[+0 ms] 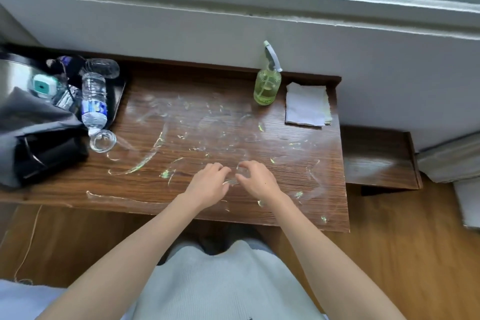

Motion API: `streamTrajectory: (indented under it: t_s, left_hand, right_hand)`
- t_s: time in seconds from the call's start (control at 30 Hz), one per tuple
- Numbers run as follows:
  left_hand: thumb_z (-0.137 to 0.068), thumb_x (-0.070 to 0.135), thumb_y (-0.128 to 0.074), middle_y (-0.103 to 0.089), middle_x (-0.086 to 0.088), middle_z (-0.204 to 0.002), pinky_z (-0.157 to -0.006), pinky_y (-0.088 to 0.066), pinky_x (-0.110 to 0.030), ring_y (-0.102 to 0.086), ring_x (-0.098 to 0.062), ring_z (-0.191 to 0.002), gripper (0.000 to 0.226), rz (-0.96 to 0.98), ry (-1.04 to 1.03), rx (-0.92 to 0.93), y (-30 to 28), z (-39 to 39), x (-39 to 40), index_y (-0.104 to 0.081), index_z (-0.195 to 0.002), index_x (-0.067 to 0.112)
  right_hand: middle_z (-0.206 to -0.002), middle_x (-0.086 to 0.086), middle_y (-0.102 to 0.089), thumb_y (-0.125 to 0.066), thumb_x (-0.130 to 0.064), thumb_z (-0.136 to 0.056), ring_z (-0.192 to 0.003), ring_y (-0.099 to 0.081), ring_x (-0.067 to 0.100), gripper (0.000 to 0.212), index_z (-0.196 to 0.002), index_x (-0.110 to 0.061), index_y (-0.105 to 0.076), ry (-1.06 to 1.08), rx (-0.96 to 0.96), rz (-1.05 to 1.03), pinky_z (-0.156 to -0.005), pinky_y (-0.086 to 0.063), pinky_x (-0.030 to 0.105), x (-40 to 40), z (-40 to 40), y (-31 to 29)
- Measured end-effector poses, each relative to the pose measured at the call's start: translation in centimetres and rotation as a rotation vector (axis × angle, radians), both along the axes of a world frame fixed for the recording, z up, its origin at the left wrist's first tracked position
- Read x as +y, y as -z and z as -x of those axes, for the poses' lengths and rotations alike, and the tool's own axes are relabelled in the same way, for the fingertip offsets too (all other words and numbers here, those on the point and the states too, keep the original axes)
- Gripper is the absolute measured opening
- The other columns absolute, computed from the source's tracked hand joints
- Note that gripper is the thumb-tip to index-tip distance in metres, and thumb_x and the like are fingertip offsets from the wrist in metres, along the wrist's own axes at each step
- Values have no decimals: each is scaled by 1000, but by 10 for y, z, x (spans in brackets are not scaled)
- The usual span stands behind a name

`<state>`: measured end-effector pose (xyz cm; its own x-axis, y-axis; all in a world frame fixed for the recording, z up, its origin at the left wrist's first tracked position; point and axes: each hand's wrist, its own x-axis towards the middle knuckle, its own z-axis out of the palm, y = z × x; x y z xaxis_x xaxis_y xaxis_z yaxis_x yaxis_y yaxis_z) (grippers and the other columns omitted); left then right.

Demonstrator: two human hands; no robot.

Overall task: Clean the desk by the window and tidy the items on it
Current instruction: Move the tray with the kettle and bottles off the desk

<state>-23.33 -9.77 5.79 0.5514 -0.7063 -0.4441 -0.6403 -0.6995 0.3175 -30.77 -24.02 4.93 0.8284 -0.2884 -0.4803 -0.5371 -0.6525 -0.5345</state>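
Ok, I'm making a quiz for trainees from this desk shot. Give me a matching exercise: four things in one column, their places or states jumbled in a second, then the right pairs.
Things:
1. spray bottle
2. cloth
3. water bottle
4. hands (left hand, right hand)

Places or states:
A. lying on its side at the desk's left end
B. folded flat in the far right corner
C. upright by the wall, holding yellow-green liquid
D. close together over the near middle, fingers curled

Pairs: 1-C, 2-B, 3-A, 4-D
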Motion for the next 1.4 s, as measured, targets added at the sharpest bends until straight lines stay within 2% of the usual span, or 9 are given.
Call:
streamTrajectory:
  t_s: [0.33, 0.5, 0.6, 0.73, 0.9, 0.97, 1.17, 1.27, 1.4]
  left_hand:
    - [-96, 27, -47, -44, -1, -142, -101, -42, -36, -38, -19, -132, 44, -56, -240, 12, 8, -58, 87, -43, -140, 19]
    - [-96, 27, -47, -45, 1, -139, -102, -40, -35, -37, -17, -131, 44, -30, -285, 20, 13, -100, 147, -43, -139, 20]
    - [-96, 28, -47, -45, 2, -139, -102, -42, -36, -36, -16, -132, 44, 0, -251, 16, 18, -131, 187, -43, -140, 20]
    - [-94, 27, -49, -47, 2, -136, -101, -42, -36, -39, -17, -129, 43, 70, -144, 23, 23, -175, 241, -46, -136, 20]
    - [-94, 25, -49, -47, 1, -137, -101, -39, -35, -39, -18, -129, 43, 144, -43, 37, 10, -219, 308, -47, -136, 20]
    - [-94, 25, -49, -47, 1, -137, -101, -38, -35, -39, -17, -129, 42, 170, 0, 27, 5, -232, 332, -48, -136, 20]
    - [-93, 23, -52, -52, 1, -131, -101, -43, -35, -43, -17, -126, 37, 271, 33, -21, -3, -276, 378, -54, -130, 17]
    - [-93, 23, -52, -51, 0, -132, -99, -41, -34, -42, -18, -127, 37, 266, 7, -56, -2, -294, 389, -54, -130, 17]
    - [-92, 22, -55, -49, -2, -133, -99, -43, -38, -40, -20, -127, 39, 230, -79, -87, -5, -316, 404, -54, -130, 16]
  right_hand:
    - [-136, 6, -54, -53, -37, -94, -128, -45, 25, 46, -136, -18, -52, -253, -7, -67, -100, -43, 41, 82, -83, 19]
    - [-129, 5, -58, -53, -34, -93, -122, -48, 25, 41, -131, -19, -56, -267, -16, -85, -96, -43, 39, 140, -120, 21]
    - [-136, 5, -54, -53, -34, -94, -128, -44, 24, 44, -136, -18, -52, -214, -17, -63, -100, -41, 40, 177, -145, 26]
    - [-135, 3, -55, -52, -36, -95, -128, -45, 22, 45, -136, -18, -51, -79, -39, -26, -101, -40, 38, 240, -179, 31]
    - [-123, -3, -61, -57, -34, -92, -113, -56, 15, 39, -128, -20, -58, 221, -128, -59, -93, -46, 35, 325, -209, 15]
    - [-123, -4, -61, -58, -33, -93, -115, -55, 14, 37, -127, -20, -58, 275, -141, -42, -94, -45, 33, 347, -217, 9]
    - [-127, -5, -61, -57, -31, -94, -112, -57, 11, 36, -128, -19, -58, 310, -121, -7, -94, -45, 30, 381, -236, 3]
    - [-127, -5, -61, -57, -32, -93, -115, -56, 12, 38, -129, -20, -57, 306, -99, -24, -97, -46, 33, 389, -246, 8]
    - [-129, -6, -59, -56, -34, -94, -120, -53, 12, 38, -130, -21, -56, 231, -51, -72, -98, -41, 29, 401, -262, 14]
